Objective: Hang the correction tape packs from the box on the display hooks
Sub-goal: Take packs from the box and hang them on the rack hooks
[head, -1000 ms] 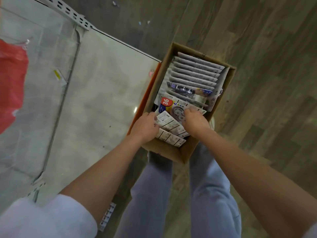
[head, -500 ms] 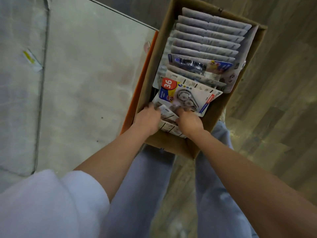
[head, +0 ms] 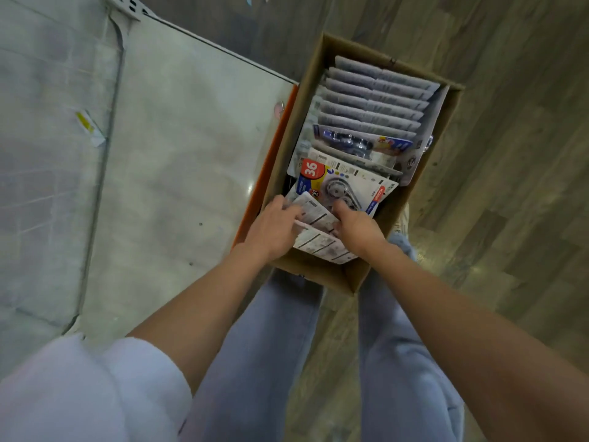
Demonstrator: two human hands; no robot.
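While both hands reach down into the near end of the cardboard box [head: 331, 275], the left hand [head: 274, 226] lies over the left edge of a small bundle of correction tape packs [head: 315, 218], its fingers curled onto the bundle's upper corner. The right hand [head: 357, 226] grips the opposite edge of the same bundle, fingers bent downward behind the cards and hidden from view. The bundle sits between the two hands, white printed backs facing up, tilted against the near wall of the box.

Just beyond the fingertips lies a face-up pack [head: 344, 186] bearing a red disc printed "36" and a clear blister over the tape mechanism; it touches the gripped bundle and partly overlaps it. Behind it, a pack with a blue header [head: 360, 141] lies across the box. The far half of the box holds a row of upright packs [head: 376, 97], standing on edge one behind another, grey-white backs showing, reaching to the far wall. A further pack stands along the right inner wall [head: 424, 148].

The box rests on wood-pattern flooring [head: 510, 154], its left side against an orange strip [head: 271, 161] at the edge of a pale shelf base [head: 159, 154]. The person's legs in light blue trousers [head: 271, 362] stand directly below the box; a white sleeve [head: 79, 393] covers the left upper arm.
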